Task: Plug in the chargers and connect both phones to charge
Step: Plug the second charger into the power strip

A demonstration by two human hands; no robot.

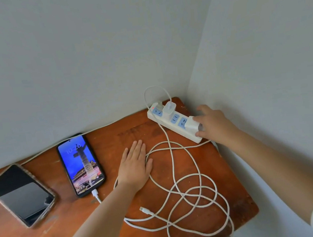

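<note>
A white power strip (169, 123) lies at the table's back right corner, its red light on. One white charger (169, 107) is plugged in near its far end. My right hand (214, 123) grips a second white charger (192, 126) at the strip's near end. My left hand (136, 164) rests flat and open on the table beside the tangled white cables (191, 185). A lit phone (80, 164) has a white cable plugged into its bottom. A dark phone (21, 194) lies at the left with no cable. A loose connector (145, 210) lies on the table.
The brown wooden table (67, 231) is worn and sits in a corner between two pale walls. The strip's own cord (93, 130) runs along the back edge to the left. The table's right edge is close to the cable loops.
</note>
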